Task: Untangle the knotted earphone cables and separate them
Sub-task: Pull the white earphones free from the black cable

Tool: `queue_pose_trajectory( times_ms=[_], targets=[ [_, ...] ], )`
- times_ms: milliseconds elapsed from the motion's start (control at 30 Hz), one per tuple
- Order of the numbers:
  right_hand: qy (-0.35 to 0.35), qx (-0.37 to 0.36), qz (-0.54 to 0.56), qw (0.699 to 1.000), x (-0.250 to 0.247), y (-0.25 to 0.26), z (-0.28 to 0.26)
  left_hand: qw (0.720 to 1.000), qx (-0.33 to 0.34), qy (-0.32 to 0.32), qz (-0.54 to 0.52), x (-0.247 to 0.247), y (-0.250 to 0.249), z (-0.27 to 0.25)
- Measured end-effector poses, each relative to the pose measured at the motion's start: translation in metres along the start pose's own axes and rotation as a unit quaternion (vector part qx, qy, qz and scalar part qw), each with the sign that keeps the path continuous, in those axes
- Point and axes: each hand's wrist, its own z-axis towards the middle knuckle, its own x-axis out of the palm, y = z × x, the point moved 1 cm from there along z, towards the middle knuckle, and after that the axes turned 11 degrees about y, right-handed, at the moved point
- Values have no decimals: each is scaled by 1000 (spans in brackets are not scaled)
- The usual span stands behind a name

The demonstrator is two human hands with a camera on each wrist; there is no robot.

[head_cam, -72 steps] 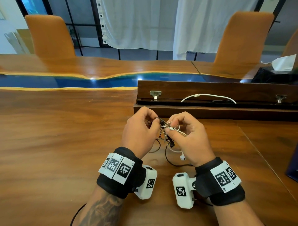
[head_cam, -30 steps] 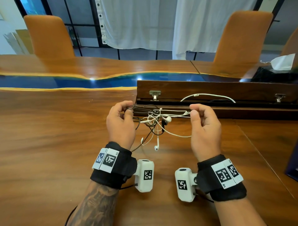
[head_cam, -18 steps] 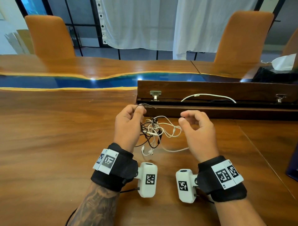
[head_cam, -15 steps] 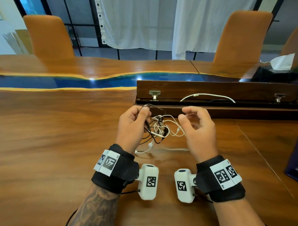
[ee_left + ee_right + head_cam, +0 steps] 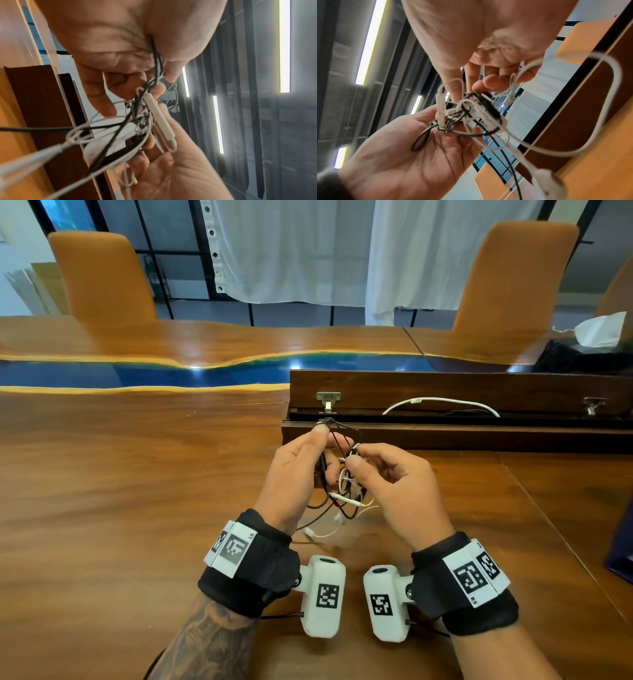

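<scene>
At frame centre, above the table point(image 5: 137, 508), my left hand point(image 5: 294, 474) pinches the black cable point(image 5: 337, 436) while my right hand point(image 5: 394, 484) fingers nip the white cable point(image 5: 346, 498) in the knot, mid-untangle; next I probably must thread one loop free

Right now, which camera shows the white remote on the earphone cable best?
The left wrist view: the white remote fills the middle, sharp against the right hand. The right wrist view shows it smaller and edge-on; the head view hides it in the tangle.

Both wrists wear black fabric bands point(image 5: 260, 570) with white square-code tags point(image 5: 474, 575) and white camera boxes point(image 5: 323, 595); the left forearm has a tattoo point(image 5: 209, 642)
</scene>
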Motion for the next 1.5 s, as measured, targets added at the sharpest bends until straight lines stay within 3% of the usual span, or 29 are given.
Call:
queue_pose_trajectory(
  times_ms=[333,533,733,967,1100,1333,1500],
  targets=[
    [-40,-34,65,996,-8,7,2,993,28,-101,47,-11,2,4],
    [-28,-68,55,996,-12,7,1,999,17,-39,30,-4,2,3],
    [36,28,18,999,-5,-3,2,1000,6,-31,6,-2,2,1],
    [-88,-6,29,996,-7,-1,4,991,26,-124,35,-13,4,4],
    [-111,-12,42,993,-9,0,4,984,34,-153,80,-20,8,4],
    [-95,58,80,991,-11,-3,5,981,-1,-106,161,-24,8,5],
    [-125,48,55,989,-10,-1,4,966,26,-83,243,-22,4,-1]
  ],
)
